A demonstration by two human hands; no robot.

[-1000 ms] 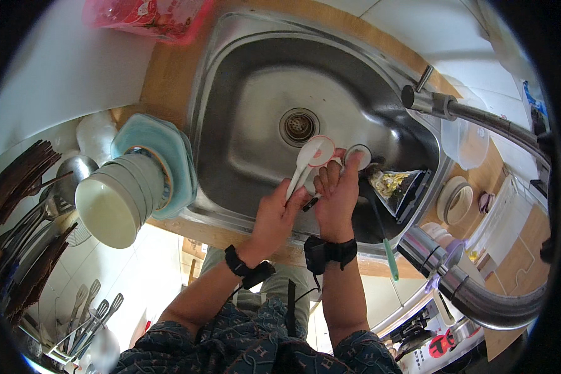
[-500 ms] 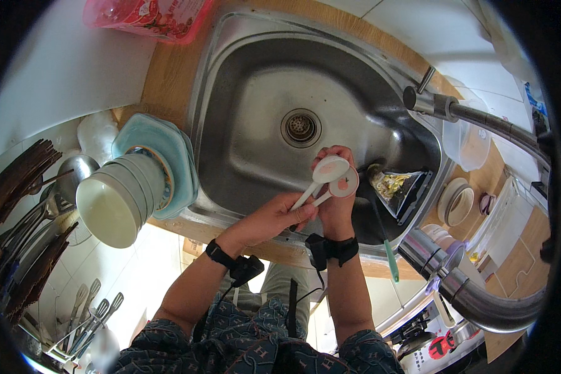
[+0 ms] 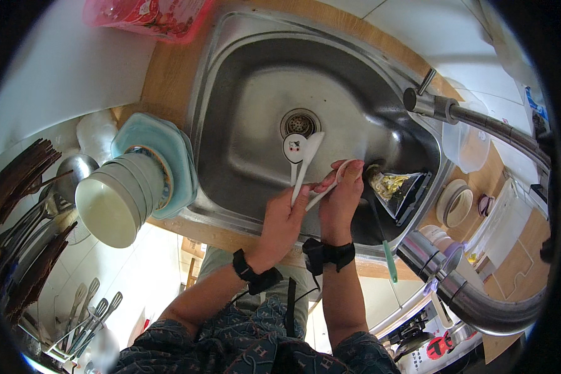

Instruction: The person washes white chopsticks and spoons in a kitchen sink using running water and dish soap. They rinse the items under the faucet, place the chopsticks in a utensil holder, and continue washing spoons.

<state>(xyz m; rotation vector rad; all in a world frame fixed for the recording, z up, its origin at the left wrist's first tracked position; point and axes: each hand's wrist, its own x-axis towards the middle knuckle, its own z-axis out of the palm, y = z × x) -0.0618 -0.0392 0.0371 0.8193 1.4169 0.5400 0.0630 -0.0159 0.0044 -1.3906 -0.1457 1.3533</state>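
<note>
Over the steel sink (image 3: 249, 93), my left hand (image 3: 282, 219) is closed round the handles of white spoons. One spoon (image 3: 294, 148) shows a small cartoon face on its bowl, just below the drain (image 3: 300, 123). Beside it another white spoon (image 3: 311, 153) is turned edge-on. My right hand (image 3: 344, 196) is closed on the bowl end of a further white spoon (image 3: 318, 197), whose handle slants down toward my left hand. The fingers hide most of that bowl. To the right of my right hand, a triangular strainer (image 3: 408, 196) in the sink corner holds yellowish scraps.
Pale green bowls (image 3: 109, 209) and light-blue dishes (image 3: 137, 134) are stacked at the left rim. A green-handled tool (image 3: 389, 262) leans over the sink's near right edge. The faucet (image 3: 442, 106) stands at the right. A pink container (image 3: 149, 19) sits at the back left.
Two spoon bowls that lay by my right hand have swung left and away from it, above the sink floor. My right fingers are now wrapped round another spoon's bowl. My left hand is slightly lower.
</note>
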